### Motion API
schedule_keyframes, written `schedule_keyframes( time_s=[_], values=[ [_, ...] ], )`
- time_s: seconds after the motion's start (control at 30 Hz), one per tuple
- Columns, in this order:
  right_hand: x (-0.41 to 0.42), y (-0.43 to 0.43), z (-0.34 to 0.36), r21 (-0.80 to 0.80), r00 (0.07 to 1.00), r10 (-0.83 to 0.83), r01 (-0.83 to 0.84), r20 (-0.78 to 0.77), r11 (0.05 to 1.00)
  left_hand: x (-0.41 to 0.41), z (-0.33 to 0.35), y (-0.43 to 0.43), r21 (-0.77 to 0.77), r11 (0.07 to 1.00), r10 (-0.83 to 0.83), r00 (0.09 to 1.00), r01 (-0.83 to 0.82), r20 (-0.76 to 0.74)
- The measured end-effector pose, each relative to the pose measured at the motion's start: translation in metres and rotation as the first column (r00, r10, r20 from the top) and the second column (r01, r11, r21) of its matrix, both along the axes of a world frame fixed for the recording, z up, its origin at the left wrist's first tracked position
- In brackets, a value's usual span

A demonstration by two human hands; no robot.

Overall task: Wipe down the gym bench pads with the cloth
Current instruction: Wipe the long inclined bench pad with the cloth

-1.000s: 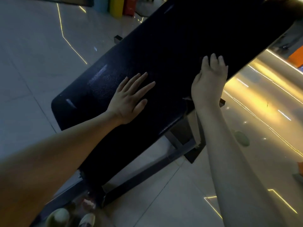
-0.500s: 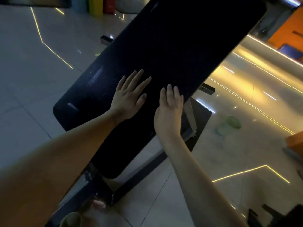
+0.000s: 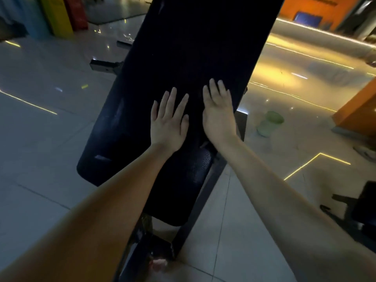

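A long black bench pad (image 3: 193, 47) runs from the top of the view down toward me, with a smaller dark seat pad (image 3: 183, 190) below it. My left hand (image 3: 169, 121) lies flat on the pad with fingers spread. My right hand (image 3: 218, 112) rests flat beside it near the pad's right edge, fingers straight and together. No cloth shows in either hand or anywhere on the bench.
The bench's dark metal frame (image 3: 203, 200) slants down to the tiled floor. A green bucket (image 3: 269, 123) stands on the floor to the right. An orange block (image 3: 360, 110) sits at the far right, coloured panels (image 3: 59, 15) at the top left, dark equipment (image 3: 360, 206) at the lower right.
My right hand has slid from the pad's right edge in beside my left hand. The view has swung, so the pad now runs nearly straight up and down.
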State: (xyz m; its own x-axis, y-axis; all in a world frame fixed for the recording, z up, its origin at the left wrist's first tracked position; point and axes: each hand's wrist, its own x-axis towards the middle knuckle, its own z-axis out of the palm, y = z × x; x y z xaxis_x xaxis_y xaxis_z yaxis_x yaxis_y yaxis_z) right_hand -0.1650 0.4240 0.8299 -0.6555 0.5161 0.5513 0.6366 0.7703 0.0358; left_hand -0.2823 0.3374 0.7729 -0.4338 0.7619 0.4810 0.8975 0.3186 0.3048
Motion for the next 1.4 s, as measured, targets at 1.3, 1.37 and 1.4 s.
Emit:
schedule_keyframes(
  time_s=[1.3, 1.37, 1.4],
  values=[
    [-0.005, -0.025, -0.028, -0.098, 0.978, -0.088, 0.070, -0.191, 0.993, -0.014, 0.009, -0.004, -0.226, 0.967, -0.127, 0.992, 0.121, -0.012],
    [0.007, -0.059, -0.059, -0.095, 0.986, -0.024, 0.008, -0.165, 0.995, -0.023, 0.014, -0.011, -0.301, 0.932, -0.223, 0.974, 0.201, -0.039],
    [0.013, -0.072, -0.071, -0.100, 0.990, 0.005, -0.019, -0.143, 0.995, -0.027, 0.016, -0.015, -0.338, 0.911, -0.265, 0.963, 0.235, -0.045]
  ],
)
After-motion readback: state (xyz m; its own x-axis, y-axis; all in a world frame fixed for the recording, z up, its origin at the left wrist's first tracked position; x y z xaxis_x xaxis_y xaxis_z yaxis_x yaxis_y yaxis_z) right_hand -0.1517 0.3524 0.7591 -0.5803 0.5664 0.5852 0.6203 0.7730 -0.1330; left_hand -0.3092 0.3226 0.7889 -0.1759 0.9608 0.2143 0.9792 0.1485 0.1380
